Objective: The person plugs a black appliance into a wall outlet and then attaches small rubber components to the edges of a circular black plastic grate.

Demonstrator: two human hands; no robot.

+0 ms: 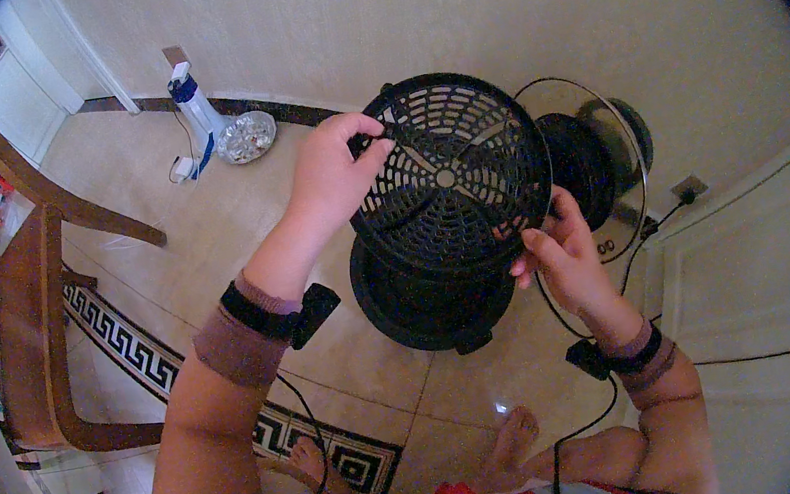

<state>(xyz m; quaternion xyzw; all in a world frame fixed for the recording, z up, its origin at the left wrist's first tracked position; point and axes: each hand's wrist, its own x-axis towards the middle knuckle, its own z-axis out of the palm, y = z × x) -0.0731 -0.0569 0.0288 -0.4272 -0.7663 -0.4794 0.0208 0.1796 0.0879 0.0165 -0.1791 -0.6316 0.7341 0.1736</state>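
A round black slotted grille [446, 177] is held up in front of me, tilted, its open slots spreading in rings from a small hub. My left hand [338, 164] pinches it near its upper left edge, thumb and fingers closed. At the lower right rim, my right hand [563, 254] grips it between thumb and fingers. Below the grille a round black base [435, 312] rests on the floor, partly hidden by it. Behind the right side stands another round black part [581, 165], also partly covered.
A thin metal hoop [641, 167] and a power cord [634, 259] run by the wall to a plugged socket [689, 189]. A wooden chair [33, 328] stands left, over a patterned floor border [125, 340]. A foil-like bowl [246, 137] sits beside a white-blue upright object [197, 113]. White cabinet [756, 297] at right.
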